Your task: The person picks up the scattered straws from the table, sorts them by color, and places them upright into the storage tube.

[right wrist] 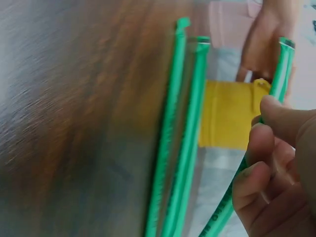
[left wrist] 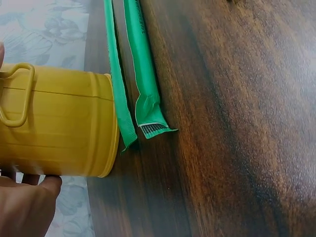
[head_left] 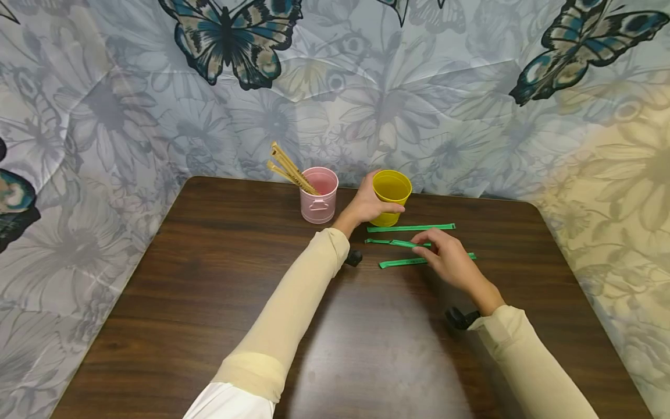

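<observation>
My left hand grips a small yellow bucket at the back of the table, thumb across its near side and fingers behind. In the left wrist view the yellow bucket shows a loop handle, its base beside two slim green packets. Between thumb and fingertips, my right hand pinches a long green stick packet, which slants above the table in the right wrist view. Other green stick packets lie crosswise in front of the yellow bucket, one nearest it and one under my right hand.
Left of the yellow bucket stands a pink bucket with several slim tan sticks leaning out of it. The dark wooden table reaches back to a butterfly-patterned cloth.
</observation>
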A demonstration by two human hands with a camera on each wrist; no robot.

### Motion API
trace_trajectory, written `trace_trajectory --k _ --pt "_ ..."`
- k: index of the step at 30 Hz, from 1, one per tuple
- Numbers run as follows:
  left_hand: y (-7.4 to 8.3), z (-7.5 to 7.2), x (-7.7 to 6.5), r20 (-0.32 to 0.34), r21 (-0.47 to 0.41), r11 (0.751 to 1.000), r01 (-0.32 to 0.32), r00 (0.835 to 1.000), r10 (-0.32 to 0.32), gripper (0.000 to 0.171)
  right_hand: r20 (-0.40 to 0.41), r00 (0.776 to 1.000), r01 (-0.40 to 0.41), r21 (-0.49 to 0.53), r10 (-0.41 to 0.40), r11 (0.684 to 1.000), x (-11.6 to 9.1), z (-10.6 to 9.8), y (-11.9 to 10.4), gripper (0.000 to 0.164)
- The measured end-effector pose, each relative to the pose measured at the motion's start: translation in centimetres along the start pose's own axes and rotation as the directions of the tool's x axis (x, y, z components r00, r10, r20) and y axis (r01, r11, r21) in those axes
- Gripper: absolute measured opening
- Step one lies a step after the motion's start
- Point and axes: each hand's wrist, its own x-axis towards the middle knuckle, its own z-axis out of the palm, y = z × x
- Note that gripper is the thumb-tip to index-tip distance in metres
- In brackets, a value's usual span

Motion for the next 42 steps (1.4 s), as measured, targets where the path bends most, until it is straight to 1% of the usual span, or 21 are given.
trace_trajectory --k 3,5,9,13,16,20,26,31,34,37,42 --pt "-0.1 0.0 0.0 -0.009 -0.018 1.000 -0.006 1.000 0.006 0.104 -0.022 1.000 -0.015 0.046 0.016 0.999 0.8 -0.2 -0.5 0.025" --pt "-0.2 0.0 0.0 -0.006 -0.012 1.000 0.005 1.000 -0.005 0.104 -0.042 0.999 -0.020 0.081 0.024 0.997 1.4 -0.5 -1.0 0.026" --pt "-0.1 0.0 0.0 0.002 -0.020 1.000 0.005 1.000 -0.005 0.103 -0.079 0.996 -0.027 0.137 0.038 0.990 2.4 -1.3 -2.0 0.023" --pt "0.0 0.0 0.1 0.013 -0.029 0.999 0.014 1.000 -0.014 0.100 -0.124 0.991 -0.029 0.162 0.049 0.986 3.2 -2.3 -3.0 0.019" --pt "0.0 0.1 0.2 0.023 -0.039 0.999 0.013 1.000 -0.012 0.100 -0.168 0.985 -0.010 0.168 0.038 0.986 3.9 -3.1 -3.7 0.019" --pt "-0.1 0.0 0.2 0.019 -0.042 0.999 -0.007 1.000 0.008 0.100 -0.208 0.978 0.012 0.164 0.023 0.986 4.7 -4.0 -5.1 0.017" --pt "0.0 -0.1 0.1 0.016 -0.053 0.998 -0.030 0.999 0.030 0.097 -0.218 0.976 0.048 0.181 -0.007 0.982 5.7 -5.5 -6.0 0.017" --pt "0.0 -0.1 0.1 0.012 -0.070 0.996 -0.052 0.999 0.053 0.094 -0.218 0.976 0.054 0.152 -0.019 0.987 7.0 -6.9 -6.9 0.017" --pt "0.0 -0.1 0.1 0.013 -0.056 0.998 -0.024 1.000 0.025 0.099 -0.233 0.972 0.070 0.161 -0.032 0.985 8.0 -7.7 -7.6 0.017" --pt "0.1 -0.2 0.1 0.015 -0.038 0.999 0.003 1.000 -0.003 0.103 -0.253 0.967 0.086 0.192 -0.035 0.978 9.2 -8.2 -8.3 0.016" --pt "0.1 -0.3 -0.1 0.021 -0.048 0.999 0.011 1.000 -0.010 0.102 -0.283 0.959 0.086 0.276 -0.005 0.957 11.2 -8.2 -9.4 0.017"
